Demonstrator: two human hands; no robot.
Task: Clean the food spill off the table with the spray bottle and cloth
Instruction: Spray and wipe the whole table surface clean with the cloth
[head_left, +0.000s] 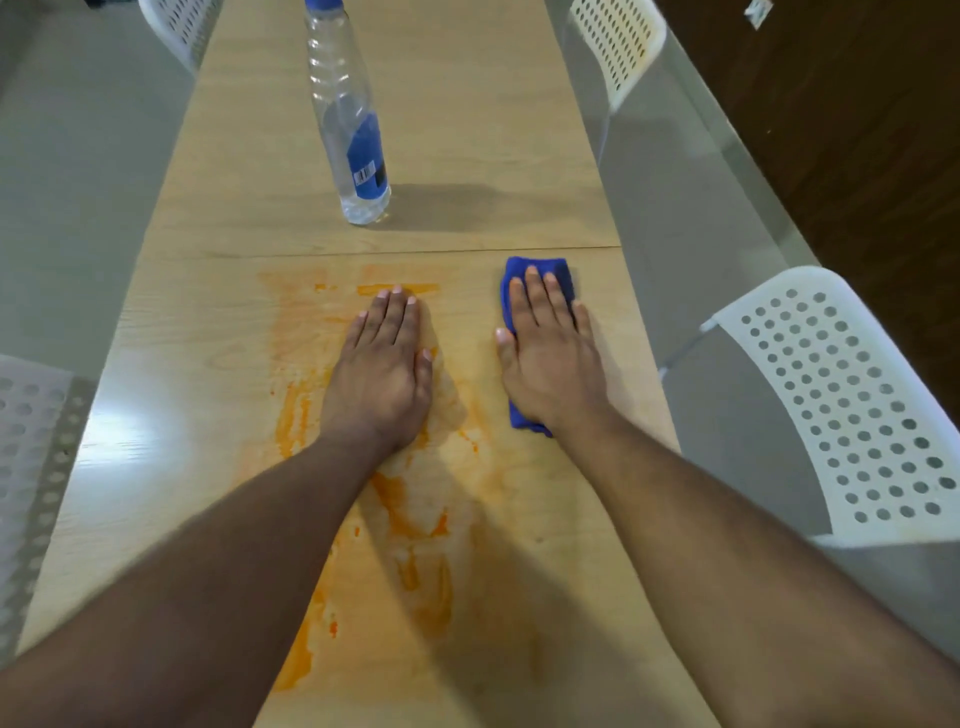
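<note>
At the far left edge you see part of a white perforated chair (31, 441) beside the table (182, 415). The table is a long, light wood surface with a seam running across it beyond your hands.

An orange food spill (301, 415) is smeared over the near section of the table, from just short of the seam down toward you, mostly left of centre and between your forearms.

Your left hand (382, 364) lies palm down, flat on the table on top of the spill. Its fingers are straight and held together, gripping nothing.

Beyond the left hand, past the seam, a clear plastic bottle (345, 114) with a blue cap and blue label stands upright, well apart from both hands.

Your right hand (550, 358) lies palm down on a folded blue cloth (540, 270), pressing it to the table just right of the spill. Its fingers are straight and close together, not curled round the cloth.

Two more white perforated chairs stand on the right: one near (841, 405), one far (618, 41).
</note>
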